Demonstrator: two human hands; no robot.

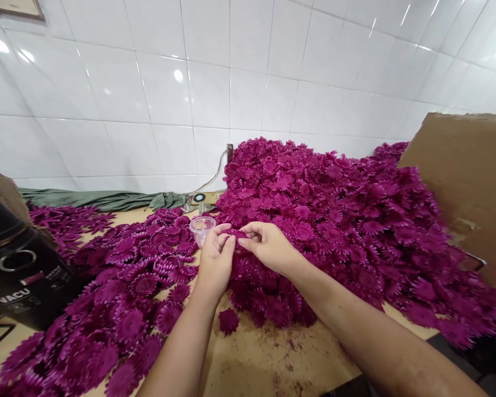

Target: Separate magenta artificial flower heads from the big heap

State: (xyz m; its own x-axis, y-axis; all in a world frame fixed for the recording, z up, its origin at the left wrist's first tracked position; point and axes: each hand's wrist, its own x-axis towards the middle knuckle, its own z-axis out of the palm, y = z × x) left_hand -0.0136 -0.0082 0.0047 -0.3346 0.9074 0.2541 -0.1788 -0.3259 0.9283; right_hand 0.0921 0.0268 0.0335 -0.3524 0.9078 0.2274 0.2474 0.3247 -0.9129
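**Both hands pinched on one magenta flower piece, mid-table**

Left hand [215, 253] and right hand [270, 248] close together, thumbs and fingertips pinched on a magenta flower piece [238, 237]. Piece sits between the two sets of fingertips, in front of the big heap; mostly hidden by fingers, so can't read its full outline.

Clear cup [199, 236]: see-through, round-rimmed, just beyond the left hand. Contents unclear.

Big heap [322, 204]: layered toothed rosettes, pointed petal edges, matte magenta, banked up against the glossy white tile wall [248, 88]. Brown cardboard sheet [458, 182] stands at its right, flat face, ragged top edge.

Left pile [136, 264]: lower, flatter toothed discs, paler rims, many overlapped like shingles. Far-left batch [76, 220] has longer, spikier petals.

Single loose piece [228, 321] lies on the tan table [240, 369], near the left forearm. Dark crumbs [289, 353] scattered on the smooth surface beside it.

Black container [28, 275] at left: smooth, tilted in view, metal ring, white "VACU" lettering. Wrinkled green cloth [99, 199] runs along the wall base.
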